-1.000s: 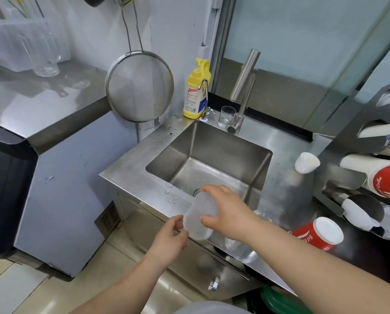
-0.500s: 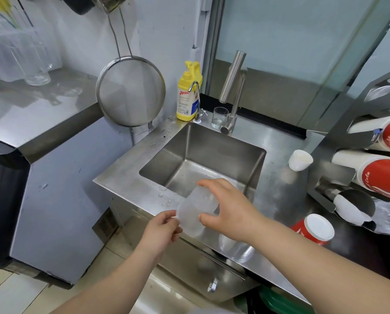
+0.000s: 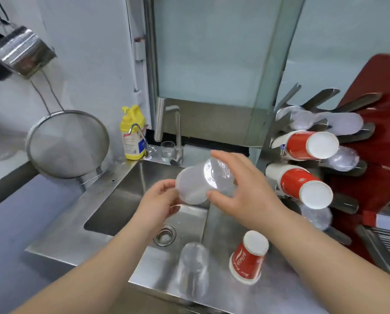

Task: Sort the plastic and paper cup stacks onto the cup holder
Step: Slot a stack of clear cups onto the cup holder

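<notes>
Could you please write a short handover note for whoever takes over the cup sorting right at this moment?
Left hand grips the frosted plastic cup; right hand grips the clear plastic cup, both above the sink.
Done: the cup holder already carries two red paper cup stacks and several clear plastic stacks.
Left: load both held cups, then the upside-down clear cup and red paper cup on the counter.
</notes>
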Tool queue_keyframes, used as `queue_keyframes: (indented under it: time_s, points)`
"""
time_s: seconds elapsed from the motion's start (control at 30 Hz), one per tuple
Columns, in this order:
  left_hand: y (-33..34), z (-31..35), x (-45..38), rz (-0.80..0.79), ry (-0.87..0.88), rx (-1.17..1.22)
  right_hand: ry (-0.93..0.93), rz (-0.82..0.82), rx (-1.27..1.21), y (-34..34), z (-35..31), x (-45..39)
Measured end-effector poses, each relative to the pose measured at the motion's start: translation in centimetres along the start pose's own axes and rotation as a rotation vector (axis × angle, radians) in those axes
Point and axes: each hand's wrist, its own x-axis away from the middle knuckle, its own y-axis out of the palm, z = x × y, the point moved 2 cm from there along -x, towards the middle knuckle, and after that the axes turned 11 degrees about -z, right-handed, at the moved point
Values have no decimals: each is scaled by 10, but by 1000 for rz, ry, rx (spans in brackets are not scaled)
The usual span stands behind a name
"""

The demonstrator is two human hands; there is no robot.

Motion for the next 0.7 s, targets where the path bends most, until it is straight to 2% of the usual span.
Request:
queue_keyframes:
  time_s: [0.17,0.4,0.7]
  points:
    - [73,29,-20,-154,106,-47,62,224,-6,-61,22,32]
    - [162,43,-33,-322,147,-70,101,448,-68,-126,49,85]
    - [264,109,-59,-428,362,-304,113,686,-30,-198,75,124]
